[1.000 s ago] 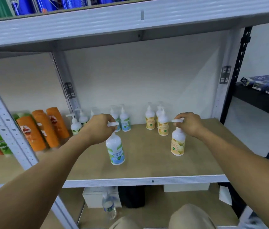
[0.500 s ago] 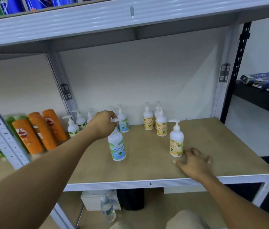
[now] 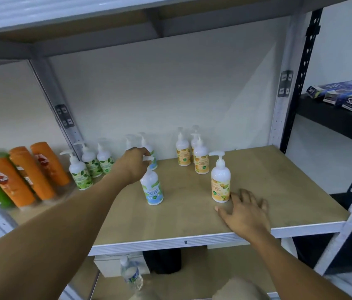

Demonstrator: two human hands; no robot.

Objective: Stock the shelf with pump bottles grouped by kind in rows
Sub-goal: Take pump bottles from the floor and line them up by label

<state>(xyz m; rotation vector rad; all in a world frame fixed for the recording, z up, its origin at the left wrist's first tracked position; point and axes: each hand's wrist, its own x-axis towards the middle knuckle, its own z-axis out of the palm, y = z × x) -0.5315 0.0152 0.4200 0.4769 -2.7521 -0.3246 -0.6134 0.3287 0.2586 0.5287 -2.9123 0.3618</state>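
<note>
A pale wooden shelf board (image 3: 279, 191) in a grey metal rack runs back to a white wall (image 3: 170, 94), with plenty of bare wood at the front. Near the middle of the board a blue-label bottle (image 3: 152, 189) stands upright. The left hand (image 3: 134, 164) has its fingers curled round the pump head on top. To the right, apart from it, a yellow-label bottle (image 3: 220, 182) stands upright and free. The right hand (image 3: 244, 211) lies on the board just beside its base, fingers spread and loose, holding nothing. Whether a fingertip touches the bottle I cannot tell.

These bottles look full, so probably fairly heavy for their size, with stiff, smooth plastic walls that could slip in a damp palm. They are tall with a narrow base and would likely tip if pushed high up. The pump neck serves for a short lift or slide. The round body below the shoulder is probably the safer hold.

At the back, green-label bottles (image 3: 80, 172) stand at the left and the back yellow bottles (image 3: 201, 161) toward the right. Orange bottles (image 3: 19, 176) fill the next bay, and dark boxes (image 3: 348, 96) lie on a black shelf at the right.
</note>
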